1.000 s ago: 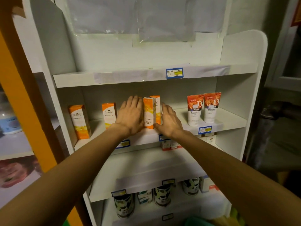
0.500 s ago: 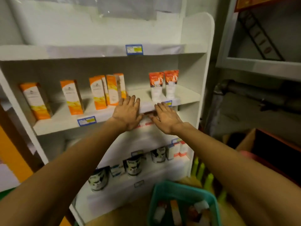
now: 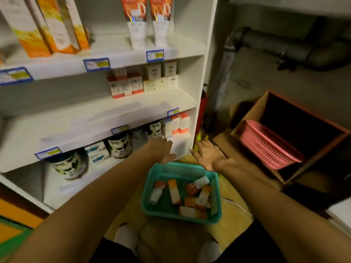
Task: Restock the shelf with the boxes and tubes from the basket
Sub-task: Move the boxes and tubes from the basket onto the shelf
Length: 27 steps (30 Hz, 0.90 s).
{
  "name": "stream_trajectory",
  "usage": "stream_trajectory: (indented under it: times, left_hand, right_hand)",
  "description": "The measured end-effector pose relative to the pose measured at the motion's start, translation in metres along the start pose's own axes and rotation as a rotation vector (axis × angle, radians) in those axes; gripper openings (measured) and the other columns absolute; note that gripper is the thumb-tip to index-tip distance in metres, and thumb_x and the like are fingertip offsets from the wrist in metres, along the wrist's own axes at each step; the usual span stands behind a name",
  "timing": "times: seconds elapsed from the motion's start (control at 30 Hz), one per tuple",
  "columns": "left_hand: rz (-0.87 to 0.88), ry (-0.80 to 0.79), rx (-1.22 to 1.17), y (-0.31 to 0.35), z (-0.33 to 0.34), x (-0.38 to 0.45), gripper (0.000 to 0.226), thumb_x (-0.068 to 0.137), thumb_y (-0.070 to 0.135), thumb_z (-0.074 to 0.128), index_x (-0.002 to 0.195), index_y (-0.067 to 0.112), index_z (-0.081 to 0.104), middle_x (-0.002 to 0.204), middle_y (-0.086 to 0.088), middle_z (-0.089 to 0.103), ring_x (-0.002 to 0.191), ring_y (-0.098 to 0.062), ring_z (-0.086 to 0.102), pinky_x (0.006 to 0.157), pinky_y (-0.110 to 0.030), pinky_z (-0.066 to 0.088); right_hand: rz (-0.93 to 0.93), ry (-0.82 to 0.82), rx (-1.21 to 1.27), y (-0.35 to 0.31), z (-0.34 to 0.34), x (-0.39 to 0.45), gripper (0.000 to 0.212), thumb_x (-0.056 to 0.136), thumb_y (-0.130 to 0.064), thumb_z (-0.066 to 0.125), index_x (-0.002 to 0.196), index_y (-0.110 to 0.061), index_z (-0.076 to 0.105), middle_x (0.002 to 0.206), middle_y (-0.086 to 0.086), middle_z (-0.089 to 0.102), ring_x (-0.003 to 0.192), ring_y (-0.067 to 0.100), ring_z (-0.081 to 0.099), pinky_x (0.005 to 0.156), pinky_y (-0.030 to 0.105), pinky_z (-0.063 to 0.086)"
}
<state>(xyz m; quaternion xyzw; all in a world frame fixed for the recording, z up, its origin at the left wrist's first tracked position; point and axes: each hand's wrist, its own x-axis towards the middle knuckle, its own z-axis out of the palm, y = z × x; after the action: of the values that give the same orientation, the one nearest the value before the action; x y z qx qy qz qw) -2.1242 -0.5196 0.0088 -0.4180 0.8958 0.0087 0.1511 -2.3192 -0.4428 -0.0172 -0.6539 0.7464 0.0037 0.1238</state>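
Teal basket: on the floor at the foot of the white shelf unit, holding a loose jumble of orange-and-white boxes and tubes, lying flat and crossing one another. Left hand: above the basket's far rim, fingers relaxed and spread, holding nothing. Right hand: just beside it over the far right corner, fingers straight and splayed, likewise empty; the two hands are apart, touching neither the basket nor its contents. Upper shelf: tall orange boxes standing upright in a row at left; two orange-topped tubes standing cap-down at right. Middle shelf: small red-and-white cartons beside cream cartons, stacked two high. Lower shelf: black-and-white patterned tins, small blue-and-white boxes between them, more cartons at right. Blue price tags on shelf edges. Right of the unit: a pink basket tilted inside an open cardboard box. Image blurred; print unreadable.
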Motion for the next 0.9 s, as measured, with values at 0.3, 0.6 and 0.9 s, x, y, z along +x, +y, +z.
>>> stream_trajectory:
  times: [0.3, 0.6, 0.9]
  left_hand:
    - [0.044, -0.132, -0.194, 0.017, 0.09, 0.07, 0.056, 0.096, 0.055, 0.048, 0.139, 0.018, 0.047, 0.138, -0.007, 0.051, 0.122, -0.025, 0.051, 0.099, -0.037, 0.043]
    - [0.034, -0.359, -0.241, 0.017, 0.185, 0.134, 0.059, 0.098, 0.05, 0.047, 0.142, 0.01, 0.042, 0.143, -0.014, 0.049, 0.127, -0.031, 0.051, 0.105, -0.042, 0.043]
    - [0.002, -0.421, -0.251, 0.027, 0.268, 0.186, 0.068, 0.094, 0.05, 0.053, 0.145, 0.009, 0.034, 0.146, -0.015, 0.043, 0.13, -0.034, 0.045, 0.103, -0.042, 0.039]
  right_hand:
    - [0.111, -0.207, 0.058, 0.051, 0.098, 0.049, 0.059, 0.1, -0.052, 0.04, 0.147, -0.017, 0.037, 0.148, 0.012, 0.042, 0.135, 0.031, 0.04, 0.107, 0.044, 0.04]
    - [0.067, -0.37, 0.06, 0.086, 0.191, 0.107, 0.045, 0.09, -0.026, 0.061, 0.132, -0.012, 0.053, 0.134, 0.013, 0.056, 0.118, 0.03, 0.057, 0.093, 0.038, 0.049]
    - [-0.008, -0.438, -0.115, 0.1, 0.274, 0.146, 0.044, 0.085, -0.019, 0.066, 0.127, -0.013, 0.055, 0.13, 0.014, 0.057, 0.121, 0.031, 0.054, 0.098, 0.039, 0.045]
